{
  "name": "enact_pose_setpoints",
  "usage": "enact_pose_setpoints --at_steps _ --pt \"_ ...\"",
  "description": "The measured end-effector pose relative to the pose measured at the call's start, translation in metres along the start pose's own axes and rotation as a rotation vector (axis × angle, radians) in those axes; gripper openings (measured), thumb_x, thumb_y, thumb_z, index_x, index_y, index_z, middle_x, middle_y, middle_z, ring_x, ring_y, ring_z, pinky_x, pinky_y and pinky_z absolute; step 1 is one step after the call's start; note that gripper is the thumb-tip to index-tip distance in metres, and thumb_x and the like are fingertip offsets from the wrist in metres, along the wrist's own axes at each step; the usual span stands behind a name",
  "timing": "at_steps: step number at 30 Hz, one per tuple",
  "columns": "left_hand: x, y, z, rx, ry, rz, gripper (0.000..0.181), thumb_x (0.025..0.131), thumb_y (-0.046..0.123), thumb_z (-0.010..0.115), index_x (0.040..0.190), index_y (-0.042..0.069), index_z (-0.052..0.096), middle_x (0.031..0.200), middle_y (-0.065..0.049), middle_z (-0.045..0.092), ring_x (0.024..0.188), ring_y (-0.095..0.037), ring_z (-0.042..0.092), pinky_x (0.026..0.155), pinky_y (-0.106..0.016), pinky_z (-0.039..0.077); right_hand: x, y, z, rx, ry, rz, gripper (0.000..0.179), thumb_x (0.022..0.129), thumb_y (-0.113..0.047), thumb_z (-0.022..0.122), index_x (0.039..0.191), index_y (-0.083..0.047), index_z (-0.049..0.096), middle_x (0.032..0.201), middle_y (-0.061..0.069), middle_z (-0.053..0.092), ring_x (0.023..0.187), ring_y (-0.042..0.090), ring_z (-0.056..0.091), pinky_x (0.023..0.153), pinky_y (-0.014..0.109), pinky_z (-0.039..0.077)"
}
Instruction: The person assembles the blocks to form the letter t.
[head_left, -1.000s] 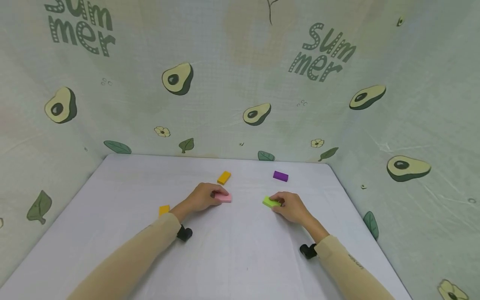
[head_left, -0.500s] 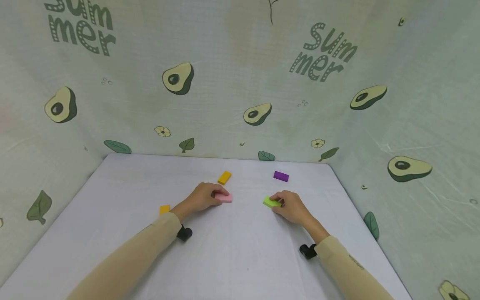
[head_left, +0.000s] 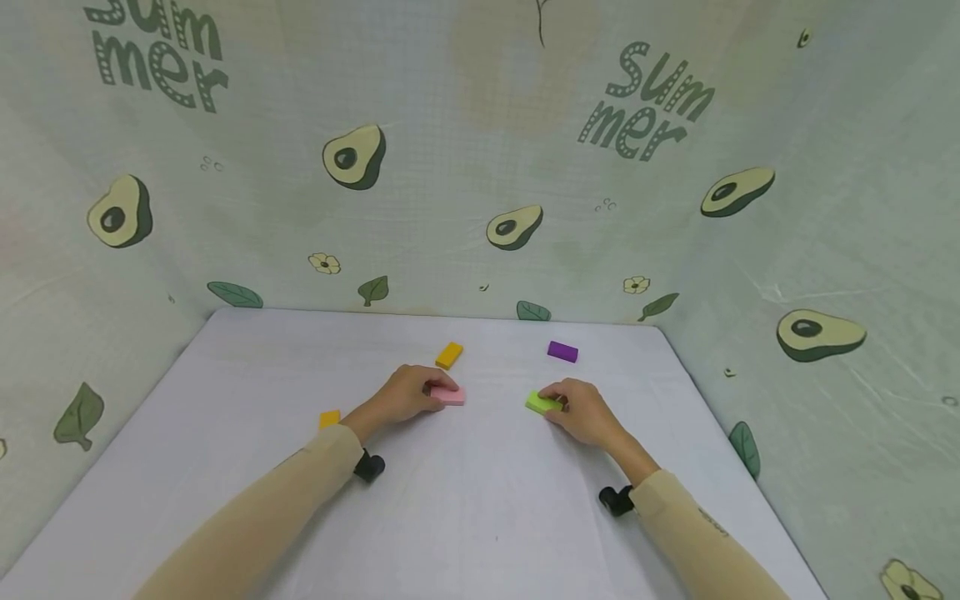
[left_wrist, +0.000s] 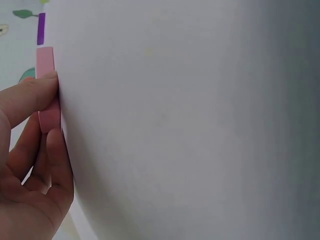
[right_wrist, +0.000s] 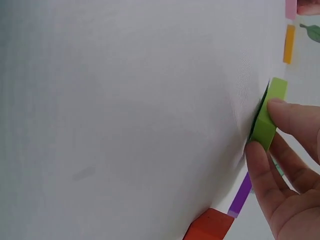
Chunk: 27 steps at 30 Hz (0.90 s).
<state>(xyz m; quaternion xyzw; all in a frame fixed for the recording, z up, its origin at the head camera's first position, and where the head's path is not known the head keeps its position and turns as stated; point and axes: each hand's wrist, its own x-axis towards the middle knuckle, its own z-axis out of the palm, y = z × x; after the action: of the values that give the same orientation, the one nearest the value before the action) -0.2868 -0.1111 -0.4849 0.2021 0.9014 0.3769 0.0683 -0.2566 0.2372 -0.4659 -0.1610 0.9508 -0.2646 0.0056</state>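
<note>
A pink rectangular block [head_left: 452, 397] lies near the middle of the white table, pinched by my left hand [head_left: 407, 393]. In the left wrist view the thumb presses on the pink block [left_wrist: 45, 61] and a fingertip meets its near end. To the right, my right hand [head_left: 587, 414] pinches a lime-green block [head_left: 537, 402] between thumb and fingers. From the right wrist, a dark gap or shadow shows along one edge of the green block [right_wrist: 265, 129]; whether it is lifted or tilted is hard to tell. A gap of table separates the two held blocks.
Beyond the hands lie a yellow-orange block [head_left: 448, 356] and a purple block [head_left: 562, 352]. Another yellow block [head_left: 329, 418] is partly behind the left wrist. A red-orange block [right_wrist: 210, 225] appears only in the right wrist view. Patterned cloth walls [head_left: 435, 275] surround the table [head_left: 480, 500].
Almost nothing differs. The right hand has shifted very slightly toward the far side with the green block; the left hand keeps its place on the pink block.
</note>
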Motion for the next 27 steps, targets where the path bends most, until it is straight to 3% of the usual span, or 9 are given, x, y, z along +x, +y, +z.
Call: enact_pose_setpoints --at_steps 10,27 --pt "0.000 -0.001 -0.002 -0.001 -0.010 0.001 0.033 0.092 0.007 0.083 0.118 0.028 0.080 0.125 0.006 0.073 0.105 -0.017 0.059 0.095 -0.037 0.052 0.003 -0.007 -0.001 0.021 0.011 -0.059 0.033 0.093 -0.002 0.080 0.125 -0.009 0.077 0.117 0.006 0.074 0.103 0.021 0.066 0.090 0.040 0.059" --pt "-0.001 0.003 -0.004 0.010 -0.015 -0.010 0.033 0.093 0.008 0.083 0.119 0.028 0.080 0.123 0.006 0.073 0.104 -0.017 0.058 0.096 -0.038 0.051 0.025 -0.020 0.006 0.038 -0.018 -0.180 0.032 0.094 0.000 0.079 0.125 -0.010 0.078 0.119 0.006 0.075 0.108 0.022 0.067 0.090 0.037 0.061"
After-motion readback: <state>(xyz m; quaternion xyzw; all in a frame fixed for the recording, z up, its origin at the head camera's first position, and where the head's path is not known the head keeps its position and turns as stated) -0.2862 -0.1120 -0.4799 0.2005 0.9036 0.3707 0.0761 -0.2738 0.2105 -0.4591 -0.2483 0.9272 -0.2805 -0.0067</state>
